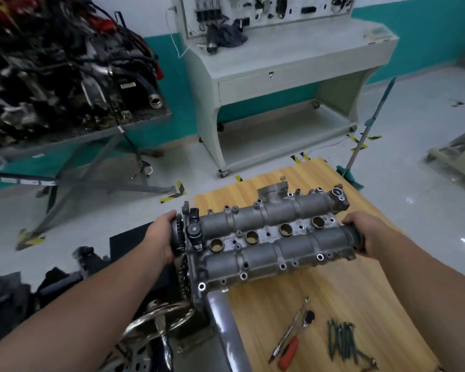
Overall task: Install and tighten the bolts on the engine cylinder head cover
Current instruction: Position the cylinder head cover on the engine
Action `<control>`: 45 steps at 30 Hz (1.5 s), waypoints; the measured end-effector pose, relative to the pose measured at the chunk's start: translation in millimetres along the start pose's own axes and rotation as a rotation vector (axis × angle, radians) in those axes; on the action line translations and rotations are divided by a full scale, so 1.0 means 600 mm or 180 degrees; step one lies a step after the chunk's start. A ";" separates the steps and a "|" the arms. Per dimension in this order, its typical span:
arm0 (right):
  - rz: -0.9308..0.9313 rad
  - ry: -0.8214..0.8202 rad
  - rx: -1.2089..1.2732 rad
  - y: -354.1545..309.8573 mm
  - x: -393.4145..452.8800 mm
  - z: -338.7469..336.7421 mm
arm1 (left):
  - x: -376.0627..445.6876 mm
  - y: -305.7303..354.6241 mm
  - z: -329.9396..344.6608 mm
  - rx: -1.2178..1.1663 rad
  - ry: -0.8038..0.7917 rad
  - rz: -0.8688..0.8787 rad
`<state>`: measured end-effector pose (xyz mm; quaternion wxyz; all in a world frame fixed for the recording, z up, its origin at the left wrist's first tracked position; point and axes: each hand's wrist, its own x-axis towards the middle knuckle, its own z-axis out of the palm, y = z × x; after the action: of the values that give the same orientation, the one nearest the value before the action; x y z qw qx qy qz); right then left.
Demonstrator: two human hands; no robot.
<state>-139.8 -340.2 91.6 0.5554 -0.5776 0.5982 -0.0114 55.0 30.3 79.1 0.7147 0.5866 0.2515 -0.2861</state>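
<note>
The cylinder head cover point(266, 237) sits at the near-left edge of the wooden worktop point(346, 304), held at both ends; its long axis runs from lower left to upper right, with the sprocket and chain end point(178, 237) pointing left, off the worktop's edge, and the far end pointing right and away. The left hand point(161, 236) has its grip closed round the toothed sprocket at that left end, fingers curled over the top; the right hand point(365, 233) grips the dark round end of the nearer cam tube, fingers wrapped about it. Two parallel cam tubes run the cover's length; between them lie four open round wells in a row (brass-coloured inside, nothing visible in them); small bolt holes line the flanges, and whether any holds a bolt cannot be told.

On the worktop, near the lower right, lies a loose bundle of long dark bolts point(342, 342), their shanks running roughly toward and away from the viewer; the count is unclear, about ten. Just left of them lie one ratchet wrench point(293, 328) and one red-handled tool point(287, 351), both slanted the same way, side by side.

A shiny metal bar point(226, 326) runs down from under the cover; a chrome handwheel point(156, 318) sits to its left. Beyond stand a pale training bench point(279, 76) and, at left, a stand piled with a wired-up engine point(51, 63).
</note>
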 end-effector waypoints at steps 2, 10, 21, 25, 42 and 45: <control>-0.0210 -0.0025 0.0044 -0.030 -0.058 0.023 | -0.029 0.039 -0.039 -0.0072 -0.0018 0.0131; -0.0731 -0.0315 -0.0036 -0.067 -0.304 0.237 | -0.127 0.176 -0.347 -0.0515 0.0280 0.0752; -0.0920 -0.1578 -0.0160 0.018 -0.592 0.659 | -0.206 0.316 -0.847 -0.0695 0.1399 0.1106; -0.0893 -0.1727 -0.0213 0.033 -0.668 0.758 | -0.213 0.331 -0.989 -0.0734 0.1633 0.1199; -0.0439 -0.1339 -0.0275 0.155 -0.742 0.982 | -0.078 0.348 -1.241 -0.0578 0.1437 0.0685; -0.0323 -0.1389 -0.0304 0.163 -0.738 0.990 | -0.059 0.340 -1.248 -0.0614 0.1449 0.0681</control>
<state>70.5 377.2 88.2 0.6424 -0.6214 0.4338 0.1142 155.6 800.3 106.6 0.7186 0.5882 0.3684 -0.0443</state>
